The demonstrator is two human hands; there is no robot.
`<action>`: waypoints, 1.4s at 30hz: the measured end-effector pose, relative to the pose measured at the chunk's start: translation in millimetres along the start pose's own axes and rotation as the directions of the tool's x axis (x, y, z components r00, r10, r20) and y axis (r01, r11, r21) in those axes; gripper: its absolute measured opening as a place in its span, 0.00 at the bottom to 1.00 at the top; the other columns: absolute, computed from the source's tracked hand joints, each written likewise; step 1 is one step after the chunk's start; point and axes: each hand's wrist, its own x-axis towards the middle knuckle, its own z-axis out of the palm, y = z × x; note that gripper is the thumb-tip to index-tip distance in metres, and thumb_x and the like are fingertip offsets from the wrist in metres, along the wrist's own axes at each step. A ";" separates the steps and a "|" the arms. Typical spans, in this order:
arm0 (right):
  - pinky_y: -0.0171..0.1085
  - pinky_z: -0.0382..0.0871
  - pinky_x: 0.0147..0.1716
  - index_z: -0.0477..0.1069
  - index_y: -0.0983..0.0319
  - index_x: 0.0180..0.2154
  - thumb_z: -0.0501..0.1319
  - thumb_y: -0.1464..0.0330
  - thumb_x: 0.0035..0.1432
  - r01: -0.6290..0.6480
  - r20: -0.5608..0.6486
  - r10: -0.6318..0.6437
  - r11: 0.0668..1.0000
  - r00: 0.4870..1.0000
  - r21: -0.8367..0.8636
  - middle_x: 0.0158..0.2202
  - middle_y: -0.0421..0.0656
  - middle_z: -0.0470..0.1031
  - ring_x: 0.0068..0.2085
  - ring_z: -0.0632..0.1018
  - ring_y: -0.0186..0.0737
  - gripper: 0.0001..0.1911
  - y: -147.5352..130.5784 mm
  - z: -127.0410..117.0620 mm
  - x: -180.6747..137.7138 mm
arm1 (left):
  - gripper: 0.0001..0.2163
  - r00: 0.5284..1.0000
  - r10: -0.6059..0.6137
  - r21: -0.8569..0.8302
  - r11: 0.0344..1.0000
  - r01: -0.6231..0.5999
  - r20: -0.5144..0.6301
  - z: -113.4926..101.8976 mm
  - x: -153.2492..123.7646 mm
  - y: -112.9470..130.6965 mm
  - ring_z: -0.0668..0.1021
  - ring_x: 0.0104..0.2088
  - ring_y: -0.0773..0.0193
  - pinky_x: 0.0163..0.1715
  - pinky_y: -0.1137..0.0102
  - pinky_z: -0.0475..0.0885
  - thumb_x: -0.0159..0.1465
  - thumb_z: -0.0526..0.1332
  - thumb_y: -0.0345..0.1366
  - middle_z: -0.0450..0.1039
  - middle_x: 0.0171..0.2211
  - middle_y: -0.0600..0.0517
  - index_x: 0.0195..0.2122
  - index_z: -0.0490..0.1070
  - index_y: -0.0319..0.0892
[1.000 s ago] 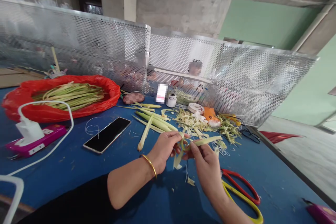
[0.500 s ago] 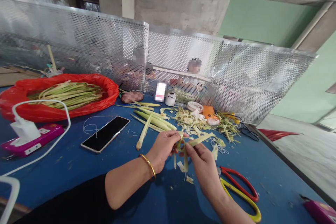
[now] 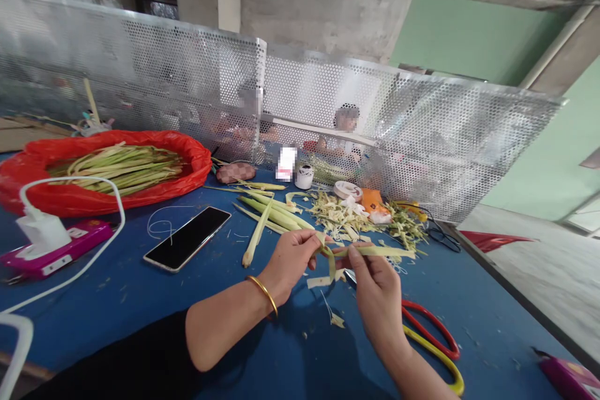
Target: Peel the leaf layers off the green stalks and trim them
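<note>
One pale-green flat plant-leaf strip (image 3: 390, 252) is held above blue flat tabletop (image 3: 197, 290) betw. L hand (image 3: 289, 264), pinching its folded part, & R hand (image 3: 380, 287), gripping its straight run; neat folds prob. need even tension, strip untwisted, grip close to bend

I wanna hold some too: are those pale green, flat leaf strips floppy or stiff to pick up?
The pale green, flat leaf strips probably bend easily: one curves downward. They may be springy: an end juts nearly straight past the right hand. Being thin, they're likely light.
</note>
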 end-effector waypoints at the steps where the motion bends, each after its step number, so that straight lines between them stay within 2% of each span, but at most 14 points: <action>1: 0.39 0.73 0.31 0.73 0.62 0.29 0.58 0.58 0.60 -0.003 0.005 0.003 1.000 1.000 0.007 0.30 0.46 0.77 0.29 0.77 0.41 0.15 -1.0 0.0 0.7 | 0.11 1.000 0.013 0.007 1.000 -0.013 -0.004 0.1 0.3 -0.8 0.65 0.19 0.70 0.21 0.74 0.59 0.57 0.60 0.40 0.66 0.18 0.54 0.25 0.77 0.39; 4: 0.39 0.74 0.30 0.73 0.62 0.29 0.59 0.58 0.60 -0.001 -0.002 0.001 1.000 1.000 -0.003 0.29 0.46 0.78 0.28 0.77 0.41 0.15 -2.1 0.4 1.2 | 0.10 0.999 0.033 -0.001 0.999 -0.033 -0.017 1.1 0.3 -1.5 0.66 0.22 0.69 0.24 0.74 0.62 0.57 0.61 0.39 0.70 0.22 0.52 0.24 0.76 0.39; 9: 0.43 0.74 0.42 0.75 0.62 0.35 0.60 0.60 0.59 0.085 -0.039 -0.087 0.995 0.995 -0.050 0.42 0.50 0.79 0.44 0.78 0.47 0.12 2.2 0.2 -1.0 | 0.10 0.999 -0.027 -0.109 0.994 0.030 0.030 2.4 -1.1 0.3 0.65 0.21 0.70 0.25 0.73 0.64 0.57 0.61 0.38 0.66 0.20 0.54 0.23 0.74 0.38; 11: 0.43 0.73 0.42 0.75 0.62 0.35 0.60 0.60 0.59 0.084 -0.043 -0.086 0.995 0.995 -0.045 0.44 0.51 0.78 0.46 0.78 0.48 0.12 4.3 0.4 -1.3 | 0.09 0.995 -0.070 -0.166 0.983 0.081 0.071 1.9 -1.0 -0.3 0.66 0.21 0.70 0.25 0.73 0.64 0.56 0.62 0.38 0.67 0.21 0.54 0.25 0.74 0.38; 14: 0.42 0.73 0.40 0.75 0.63 0.35 0.60 0.59 0.58 0.023 -0.062 -0.026 0.998 0.998 -0.054 0.43 0.51 0.79 0.44 0.78 0.48 0.13 7.6 1.6 -0.9 | 0.09 0.982 -0.117 -0.175 0.974 0.142 0.145 -0.1 -0.3 -2.1 0.68 0.21 0.70 0.25 0.73 0.64 0.56 0.63 0.40 0.68 0.23 0.53 0.28 0.75 0.38; 18: 0.40 0.72 0.35 0.76 0.63 0.34 0.62 0.58 0.55 -0.046 -0.089 0.038 0.996 0.995 -0.080 0.39 0.50 0.78 0.39 0.78 0.46 0.14 12.0 3.0 -0.1 | 0.11 0.975 -0.137 -0.156 0.974 0.165 0.175 -2.2 -0.5 -0.5 0.69 0.21 0.71 0.25 0.73 0.65 0.57 0.62 0.41 0.68 0.24 0.53 0.30 0.75 0.38; 21: 0.39 0.71 0.32 0.76 0.63 0.31 0.64 0.58 0.53 -0.060 -0.105 0.051 0.995 0.993 -0.080 0.35 0.48 0.78 0.35 0.77 0.44 0.14 12.8 2.0 1.1 | 0.09 0.973 -0.143 -0.167 0.970 0.174 0.182 -2.1 -2.1 3.5 0.69 0.22 0.71 0.26 0.75 0.66 0.57 0.62 0.39 0.69 0.24 0.52 0.29 0.75 0.37; 25: 0.38 0.70 0.33 0.75 0.63 0.32 0.63 0.57 0.53 -0.043 -0.119 0.036 0.998 0.992 -0.054 0.37 0.48 0.78 0.36 0.76 0.44 0.14 13.2 -0.2 3.2 | 0.06 0.965 -0.175 -0.180 0.961 0.211 0.193 -1.5 -3.7 6.9 0.70 0.22 0.71 0.25 0.76 0.66 0.58 0.60 0.33 0.69 0.23 0.52 0.28 0.74 0.36; 27: 0.39 0.69 0.32 0.75 0.63 0.32 0.64 0.56 0.52 -0.080 -0.110 0.074 0.995 0.991 -0.054 0.36 0.48 0.78 0.36 0.75 0.44 0.16 14.8 0.1 3.5 | 0.07 0.959 -0.204 -0.181 0.954 0.240 0.197 -1.8 -3.8 6.9 0.70 0.20 0.72 0.23 0.77 0.64 0.60 0.58 0.32 0.69 0.22 0.53 0.27 0.72 0.37; 30: 0.38 0.67 0.30 0.74 0.63 0.29 0.65 0.54 0.49 -0.189 -0.053 0.187 0.981 0.981 -0.035 0.30 0.46 0.76 0.32 0.74 0.43 0.17 17.1 2.5 3.2 | 0.08 0.941 -0.264 -0.241 0.919 0.312 0.212 -2.5 -3.1 5.7 0.70 0.19 0.73 0.21 0.78 0.64 0.61 0.57 0.32 0.70 0.22 0.53 0.27 0.71 0.37; 33: 0.36 0.63 0.27 0.70 0.62 0.25 0.65 0.55 0.47 -0.290 0.038 0.290 0.957 0.956 -0.001 0.23 0.41 0.72 0.27 0.70 0.39 0.17 16.7 4.3 3.4 | 0.07 0.911 -0.347 -0.304 0.863 0.403 0.222 -2.7 -2.4 4.7 0.70 0.19 0.73 0.21 0.78 0.65 0.62 0.57 0.33 0.72 0.25 0.51 0.30 0.73 0.36; 35: 0.35 0.60 0.25 0.67 0.62 0.22 0.66 0.56 0.45 -0.336 0.050 0.336 0.942 0.941 0.007 0.20 0.39 0.68 0.25 0.67 0.36 0.16 15.0 4.7 4.0 | 0.08 0.899 -0.377 -0.324 0.842 0.433 0.222 -2.6 -2.0 4.2 0.71 0.20 0.73 0.21 0.78 0.66 0.62 0.58 0.33 0.73 0.27 0.50 0.32 0.74 0.36; 39: 0.34 0.57 0.23 0.65 0.61 0.19 0.68 0.58 0.41 -0.410 0.034 0.409 0.908 0.912 0.082 0.19 0.37 0.66 0.24 0.64 0.33 0.17 11.1 5.4 4.6 | 0.09 0.912 -0.326 -0.325 0.859 0.396 0.249 -3.2 -2.0 3.2 0.72 0.20 0.72 0.22 0.77 0.68 0.63 0.57 0.34 0.75 0.30 0.47 0.35 0.75 0.35; 42: 0.33 0.59 0.24 0.69 0.62 0.21 0.69 0.59 0.40 -0.493 0.115 0.480 0.853 0.870 0.170 0.19 0.37 0.68 0.23 0.66 0.33 0.15 9.2 6.5 3.9 | 0.10 0.895 -0.311 -0.300 0.863 0.406 0.319 -4.3 -1.9 1.7 0.71 0.20 0.72 0.22 0.77 0.68 0.64 0.56 0.34 0.76 0.31 0.46 0.37 0.75 0.35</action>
